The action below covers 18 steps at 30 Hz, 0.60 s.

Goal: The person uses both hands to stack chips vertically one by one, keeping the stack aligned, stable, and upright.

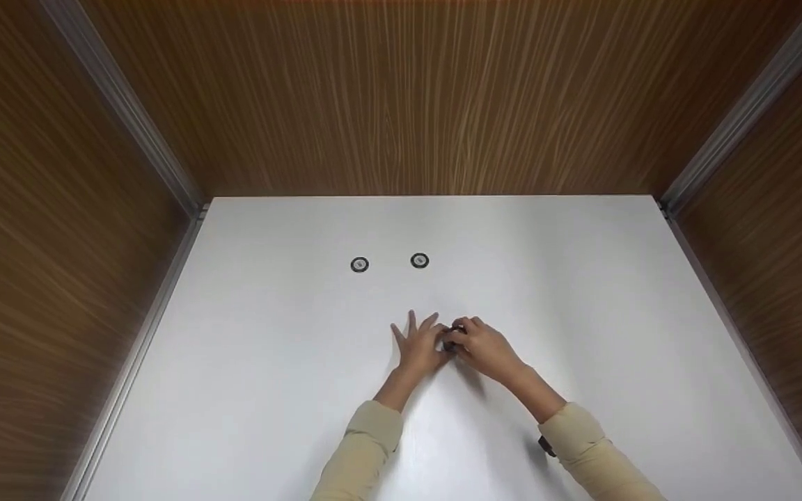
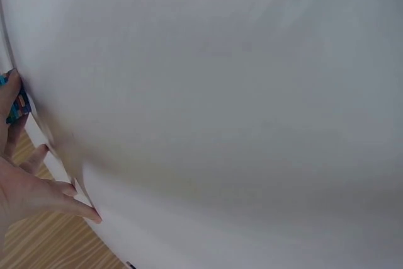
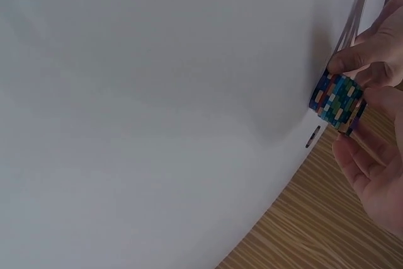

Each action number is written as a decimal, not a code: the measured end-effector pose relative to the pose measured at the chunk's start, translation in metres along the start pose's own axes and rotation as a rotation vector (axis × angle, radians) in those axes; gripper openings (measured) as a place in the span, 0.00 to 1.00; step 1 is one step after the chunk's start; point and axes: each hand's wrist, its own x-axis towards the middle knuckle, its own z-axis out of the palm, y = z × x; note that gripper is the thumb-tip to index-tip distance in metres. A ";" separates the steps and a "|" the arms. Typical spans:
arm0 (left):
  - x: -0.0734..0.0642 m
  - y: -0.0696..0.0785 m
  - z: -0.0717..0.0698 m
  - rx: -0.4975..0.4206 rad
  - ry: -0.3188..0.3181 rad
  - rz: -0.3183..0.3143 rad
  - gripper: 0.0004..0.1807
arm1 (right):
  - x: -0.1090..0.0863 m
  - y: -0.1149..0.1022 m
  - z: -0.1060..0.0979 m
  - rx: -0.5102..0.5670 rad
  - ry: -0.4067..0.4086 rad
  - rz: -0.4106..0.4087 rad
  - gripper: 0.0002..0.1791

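On the white table, my left hand (image 1: 420, 348) and right hand (image 1: 488, 348) meet at a short stack of poker chips (image 1: 451, 341). The right wrist view shows the stack (image 3: 338, 104) best, its chip edges patterned in blue, green, orange and tan. My left thumb and index finger pinch the end near the table, while the other fingers spread out over the surface. From the other side, the right fingers grip the stack. Only part of the stack (image 2: 20, 106) shows at the edge of the left wrist view. The chips' faces are mostly covered by fingers.
Two single poker chips, one on the left (image 1: 360, 264) and one on the right (image 1: 420, 260), lie flat farther back, side by side with a gap between. Brown wood-grain panels (image 1: 401, 104) with grey metal rails border the white table (image 1: 269, 334) at the back and sides.
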 end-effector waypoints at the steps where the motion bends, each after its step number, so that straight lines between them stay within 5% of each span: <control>1: 0.000 0.000 0.000 0.003 -0.001 -0.001 0.25 | 0.000 0.000 0.001 -0.002 0.003 0.000 0.15; 11: 0.000 0.002 0.000 0.032 -0.024 -0.012 0.25 | -0.002 0.003 0.004 0.013 0.010 0.001 0.16; 18: 0.001 -0.007 0.014 -0.029 0.042 0.035 0.25 | -0.002 0.004 0.006 0.019 0.024 0.005 0.15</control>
